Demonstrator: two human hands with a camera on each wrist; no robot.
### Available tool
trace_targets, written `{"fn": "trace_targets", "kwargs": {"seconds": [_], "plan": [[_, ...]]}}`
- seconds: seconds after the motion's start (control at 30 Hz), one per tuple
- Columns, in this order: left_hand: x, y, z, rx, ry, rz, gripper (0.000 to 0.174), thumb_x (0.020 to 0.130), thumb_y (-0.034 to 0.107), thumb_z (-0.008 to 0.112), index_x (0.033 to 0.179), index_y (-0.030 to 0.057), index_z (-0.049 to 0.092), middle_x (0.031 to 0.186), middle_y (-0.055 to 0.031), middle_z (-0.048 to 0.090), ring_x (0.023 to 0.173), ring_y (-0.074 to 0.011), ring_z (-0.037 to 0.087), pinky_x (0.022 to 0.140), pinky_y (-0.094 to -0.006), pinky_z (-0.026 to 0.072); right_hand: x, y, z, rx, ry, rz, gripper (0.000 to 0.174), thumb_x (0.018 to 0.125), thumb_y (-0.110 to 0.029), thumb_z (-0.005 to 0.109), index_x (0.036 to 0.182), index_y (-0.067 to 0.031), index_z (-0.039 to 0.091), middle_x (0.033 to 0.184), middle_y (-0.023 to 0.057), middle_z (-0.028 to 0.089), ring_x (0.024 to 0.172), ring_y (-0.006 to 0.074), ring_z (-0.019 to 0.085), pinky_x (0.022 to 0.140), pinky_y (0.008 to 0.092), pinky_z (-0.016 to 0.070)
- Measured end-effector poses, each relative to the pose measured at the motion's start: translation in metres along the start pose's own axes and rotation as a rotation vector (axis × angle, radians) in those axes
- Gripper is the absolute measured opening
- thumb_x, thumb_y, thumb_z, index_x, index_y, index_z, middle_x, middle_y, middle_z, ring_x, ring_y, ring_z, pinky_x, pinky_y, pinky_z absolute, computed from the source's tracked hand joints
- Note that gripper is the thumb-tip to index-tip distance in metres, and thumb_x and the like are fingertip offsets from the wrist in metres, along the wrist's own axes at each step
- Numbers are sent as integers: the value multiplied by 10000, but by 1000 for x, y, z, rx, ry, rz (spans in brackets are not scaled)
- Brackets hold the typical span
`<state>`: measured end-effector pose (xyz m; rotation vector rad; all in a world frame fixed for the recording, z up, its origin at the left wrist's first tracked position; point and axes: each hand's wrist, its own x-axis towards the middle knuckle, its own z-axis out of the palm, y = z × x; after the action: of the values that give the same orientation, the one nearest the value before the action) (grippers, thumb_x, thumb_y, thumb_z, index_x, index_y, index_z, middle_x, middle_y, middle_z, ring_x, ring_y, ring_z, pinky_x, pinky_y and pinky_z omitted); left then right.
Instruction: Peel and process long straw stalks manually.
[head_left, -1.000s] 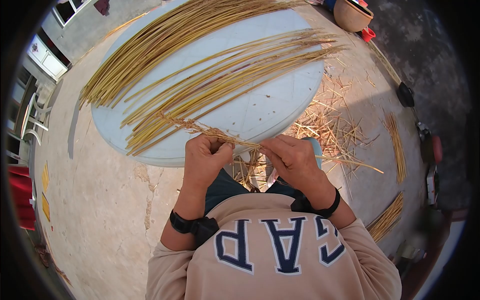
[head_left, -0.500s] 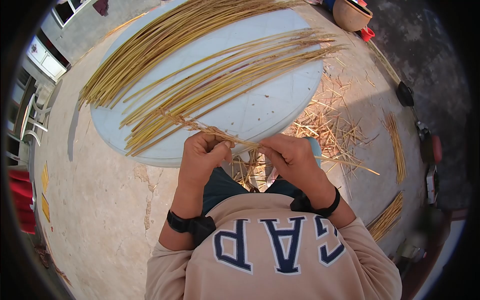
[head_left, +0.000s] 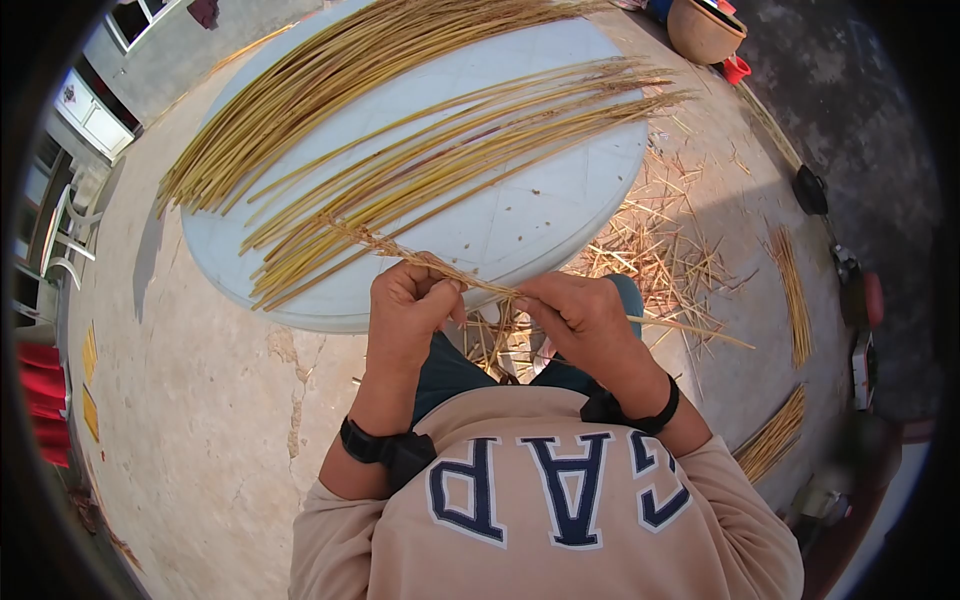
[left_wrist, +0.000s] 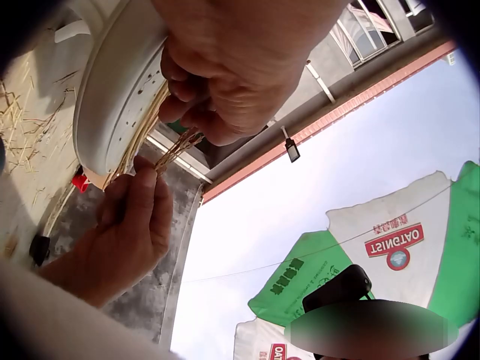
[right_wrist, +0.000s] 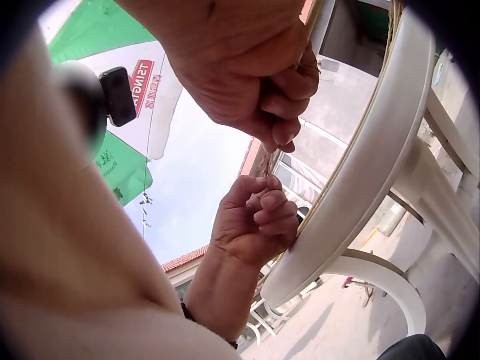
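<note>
At the near rim of the round white desk (head_left: 530,220), a straw-coloured stalk (head_left: 482,285) is held btwn the L hand (head_left: 405,305) & the R hand (head_left: 580,312), approx. level w/ the rim in the head view. Stalk is pinched by the fingers of both hands: L fingers curled, thumb laid against it; R fingers likewise closed on it, thumb underneath. Hands are kept near each other, not touching, w/ a short stretch of stalk exposed btwn them; in the L wrist view that stretch is seen as several thin strands. Feathery end is pointed out past the L hand, above the desk; whether the stalks below are touched can't be told. Bare end is stuck out beyond the R hand, over the floor (head_left: 215,400). On the desk, a row of loose stalks (head_left: 430,170) is spread nearer the hands, & a thicker pile of stalks (head_left: 330,95) is laid farther back, roughly parallel. Small dark bits are scattered on the bare part. Straw scraps (head_left: 665,245) are strewn on the floor to the R of the desk, w/ two bundles laid farther R, one (head_left: 793,300) above the other (head_left: 775,435) in view. A black band (head_left: 375,447) is worn on the L wrist, another (head_left: 655,408) on the R
</note>
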<state>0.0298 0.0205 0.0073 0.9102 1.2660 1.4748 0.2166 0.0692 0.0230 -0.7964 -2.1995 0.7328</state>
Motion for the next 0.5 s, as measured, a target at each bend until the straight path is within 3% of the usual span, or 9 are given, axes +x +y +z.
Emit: {"fn": "trace_targets", "kwargs": {"seconds": [0.23, 0.3, 0.33, 0.43, 0.5], "plan": [[-6, 7, 7, 115, 96, 68, 95, 760, 25, 526, 755, -21, 609, 544, -62, 580, 416, -37, 427, 404, -154, 310, 0, 0, 1, -28, 2, -18, 95, 760, -97, 646, 840, -52, 622, 709, 107, 616, 605, 275, 606, 510, 331, 469], [-6, 6, 4, 154, 89, 77, 97, 752, 13, 564, 784, -54, 626, 591, -65, 605, 515, -70, 549, 466, -193, 405, 1, 0, 1, -20, -14, -9, 103, 761, -99, 649, 845, -46, 621, 711, 104, 618, 606, 270, 608, 510, 326, 466], [-6, 6, 3, 154, 89, 77, 97, 752, 13, 564, 784, -54, 626, 591, -65, 605, 515, -70, 549, 466, -193, 405, 1, -1, 0, -20, -14, -9, 103, 761, -99, 649, 845, -46, 621, 711, 104, 618, 606, 270, 608, 510, 326, 466], [-4, 6, -2, 102, 56, 89, 110, 774, 37, 606, 838, -52, 620, 626, -66, 617, 542, -73, 557, 489, -192, 420, 2, -3, -4, 46, -15, 59, 106, 770, -92, 646, 854, -34, 617, 713, 111, 614, 597, 259, 605, 513, 317, 464], [-3, 13, -7, 62, -117, 60, 203, 791, 78, 642, 961, -30, 612, 788, -77, 642, 690, -84, 584, 602, -208, 456, 3, 3, -11, 188, 66, 146, 97, 783, -78, 636, 855, -18, 611, 718, 116, 613, 590, 253, 599, 521, 311, 464]]}}
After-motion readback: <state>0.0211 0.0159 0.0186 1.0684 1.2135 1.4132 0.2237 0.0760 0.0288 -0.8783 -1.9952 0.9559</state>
